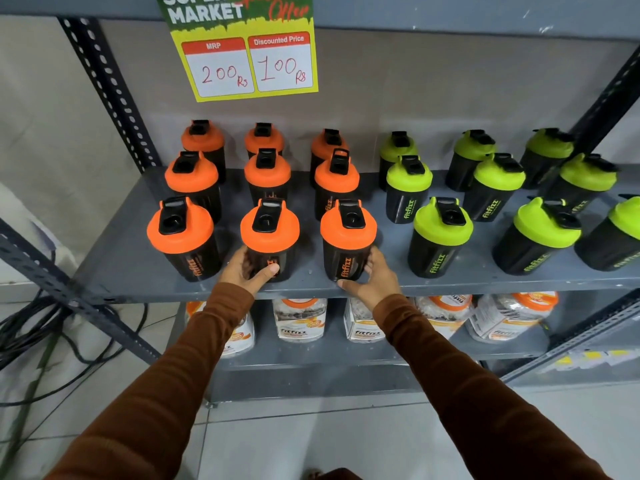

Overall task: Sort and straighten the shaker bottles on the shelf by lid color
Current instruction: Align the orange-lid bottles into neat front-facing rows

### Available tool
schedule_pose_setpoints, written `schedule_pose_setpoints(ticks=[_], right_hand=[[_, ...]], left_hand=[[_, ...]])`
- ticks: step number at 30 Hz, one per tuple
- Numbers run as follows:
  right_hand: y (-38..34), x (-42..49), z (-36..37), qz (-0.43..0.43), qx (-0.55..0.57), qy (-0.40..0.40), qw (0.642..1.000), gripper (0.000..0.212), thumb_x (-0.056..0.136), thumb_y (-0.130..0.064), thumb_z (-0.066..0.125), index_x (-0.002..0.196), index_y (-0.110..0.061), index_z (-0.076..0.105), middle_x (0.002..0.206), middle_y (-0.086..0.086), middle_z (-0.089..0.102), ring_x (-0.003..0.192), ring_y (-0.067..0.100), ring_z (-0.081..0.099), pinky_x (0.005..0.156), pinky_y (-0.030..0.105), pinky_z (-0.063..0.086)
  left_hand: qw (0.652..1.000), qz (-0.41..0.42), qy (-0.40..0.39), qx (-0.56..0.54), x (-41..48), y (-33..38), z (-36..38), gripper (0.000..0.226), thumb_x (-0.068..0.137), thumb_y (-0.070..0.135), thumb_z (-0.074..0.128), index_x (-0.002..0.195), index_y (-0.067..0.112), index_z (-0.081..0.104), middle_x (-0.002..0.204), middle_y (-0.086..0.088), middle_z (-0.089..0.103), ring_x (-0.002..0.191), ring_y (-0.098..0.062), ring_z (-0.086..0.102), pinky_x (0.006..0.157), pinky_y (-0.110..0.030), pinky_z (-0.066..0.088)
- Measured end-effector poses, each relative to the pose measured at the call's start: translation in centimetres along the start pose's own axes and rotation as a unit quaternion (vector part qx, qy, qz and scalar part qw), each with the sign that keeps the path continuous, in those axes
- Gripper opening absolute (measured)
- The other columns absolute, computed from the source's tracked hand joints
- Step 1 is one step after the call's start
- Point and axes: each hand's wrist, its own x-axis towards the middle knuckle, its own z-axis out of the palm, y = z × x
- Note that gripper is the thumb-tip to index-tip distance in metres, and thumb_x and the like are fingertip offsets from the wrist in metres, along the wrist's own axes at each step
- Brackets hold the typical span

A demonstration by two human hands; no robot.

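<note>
Shaker bottles with black plastic bodies stand on the grey metal shelf (131, 261) in two blocks: nine orange-lidded ones on the left in three rows of three, and the lime-green-lidded ones (440, 233) on the right, looser and more spread out. The sorting by colour looks complete; what remains appears to be squaring up the front row.

The left hand (247, 268) wraps the lower body of the middle front orange-lidded bottle (270, 237), thumb across the front and fingers round the far side. The right hand (372, 277) cups the base of the right front orange-lidded bottle (348, 237), fingers behind it and the thumb lying on the shelf edge.

To do this well, the person should grip low as now, slide the bottles without lifting so they stay upright, turn each until its printed logo faces forward, and line them up with the left front bottle (180, 233) and the columns behind. The lime-green front row, whose bottles lean out of line, would need the same care next.
</note>
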Motion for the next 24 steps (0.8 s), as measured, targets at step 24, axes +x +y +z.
schedule_pose_setpoints(ticks=[24], right_hand=[[-0.2, -5.3, 4.8, -0.193, -0.101, 0.214, 0.952, 0.058, 0.065, -0.030, 0.071, 0.112, -0.009, 0.043, 0.112, 0.024, 0.048, 0.106, 0.023, 0.036, 0.093, 0.034, 0.036]], left_hand=[[0.989, 0.036, 0.126, -0.073, -2.4, -1.9, -0.5, 0.040, 0.087, 0.010, 0.052, 0.126, 0.006, 0.040, 0.122, -0.009, 0.050, 0.115, -0.019, 0.047, 0.099, -0.026, 0.038]])
